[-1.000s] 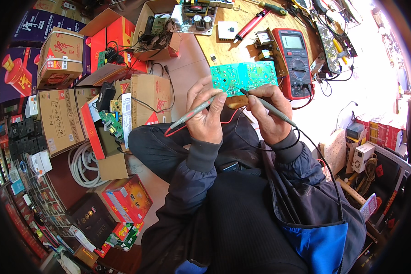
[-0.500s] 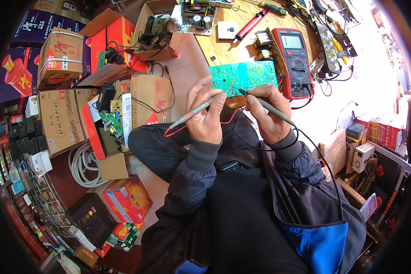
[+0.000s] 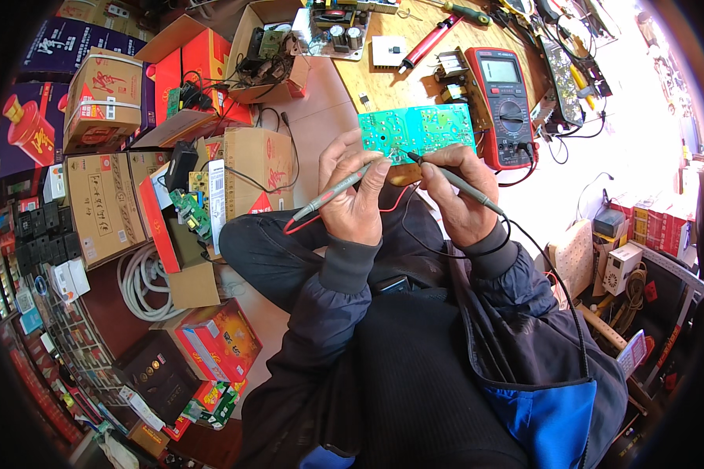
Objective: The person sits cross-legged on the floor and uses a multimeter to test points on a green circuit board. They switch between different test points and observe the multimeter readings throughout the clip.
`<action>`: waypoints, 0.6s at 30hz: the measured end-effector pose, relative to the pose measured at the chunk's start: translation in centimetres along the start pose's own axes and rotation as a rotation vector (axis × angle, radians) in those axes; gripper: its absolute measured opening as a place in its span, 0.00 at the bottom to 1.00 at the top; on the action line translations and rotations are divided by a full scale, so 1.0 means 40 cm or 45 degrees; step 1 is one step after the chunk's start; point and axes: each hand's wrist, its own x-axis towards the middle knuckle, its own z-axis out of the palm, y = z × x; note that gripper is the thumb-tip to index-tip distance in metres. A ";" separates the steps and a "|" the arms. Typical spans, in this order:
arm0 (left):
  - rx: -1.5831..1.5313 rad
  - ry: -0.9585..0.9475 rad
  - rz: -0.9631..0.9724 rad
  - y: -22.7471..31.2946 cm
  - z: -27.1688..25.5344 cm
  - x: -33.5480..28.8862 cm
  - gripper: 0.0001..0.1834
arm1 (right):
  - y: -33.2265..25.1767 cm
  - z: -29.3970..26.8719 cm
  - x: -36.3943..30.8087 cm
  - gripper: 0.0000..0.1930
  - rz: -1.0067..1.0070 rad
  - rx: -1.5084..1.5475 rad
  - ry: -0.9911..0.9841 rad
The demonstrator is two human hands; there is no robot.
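A green circuit board (image 3: 438, 127) lies at the near edge of the wooden bench, solder side up. My left hand (image 3: 353, 187) is closed on a grey test probe (image 3: 326, 197) with a red lead, its fingers against the board's lower left corner. My right hand (image 3: 463, 191) pinches a second grey test probe (image 3: 471, 190) with a black lead. Both probe tips are at the board's near edge, close together; whether they touch a solder joint is too small to tell. Right of the board lies a red multimeter (image 3: 507, 109) with its leads plugged in.
On the wooden bench (image 3: 344, 72) are a red solder sucker (image 3: 432, 42), a screwdriver (image 3: 467, 13) and a heatsink board (image 3: 338, 39). Cardboard boxes (image 3: 102, 207) with cables and boards stand at left. The black lead (image 3: 551, 266) hangs across my right sleeve.
Both hands and probes stay almost in place. The left hand and its probe have shifted very slightly to the right, and the board a little left.
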 end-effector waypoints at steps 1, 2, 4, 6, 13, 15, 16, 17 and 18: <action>-0.006 0.002 0.001 0.000 0.000 0.000 0.09 | 0.000 0.000 0.000 0.07 0.000 -0.002 0.001; 0.004 -0.002 0.008 0.000 0.000 0.001 0.09 | 0.000 0.000 0.001 0.07 0.009 0.006 0.001; 0.024 -0.008 0.019 -0.001 -0.002 0.002 0.09 | -0.001 -0.003 0.000 0.05 -0.006 -0.029 -0.043; 0.020 -0.013 0.018 -0.001 -0.002 0.002 0.09 | -0.002 -0.005 0.000 0.05 -0.011 -0.040 -0.067; 0.019 -0.011 0.016 -0.002 -0.002 0.002 0.08 | 0.003 -0.002 -0.001 0.07 -0.003 -0.010 -0.022; 0.025 -0.014 0.014 -0.002 -0.002 0.002 0.08 | 0.005 0.000 -0.001 0.07 0.003 0.005 0.004; 0.026 -0.014 0.015 -0.002 -0.002 0.002 0.08 | 0.004 0.000 -0.002 0.08 0.011 0.011 0.006; 0.026 -0.014 0.015 -0.002 -0.002 0.002 0.08 | 0.003 -0.001 -0.003 0.08 0.026 0.026 0.006; 0.024 -0.014 0.016 -0.002 -0.002 0.002 0.08 | 0.002 -0.002 -0.004 0.07 0.015 0.008 -0.015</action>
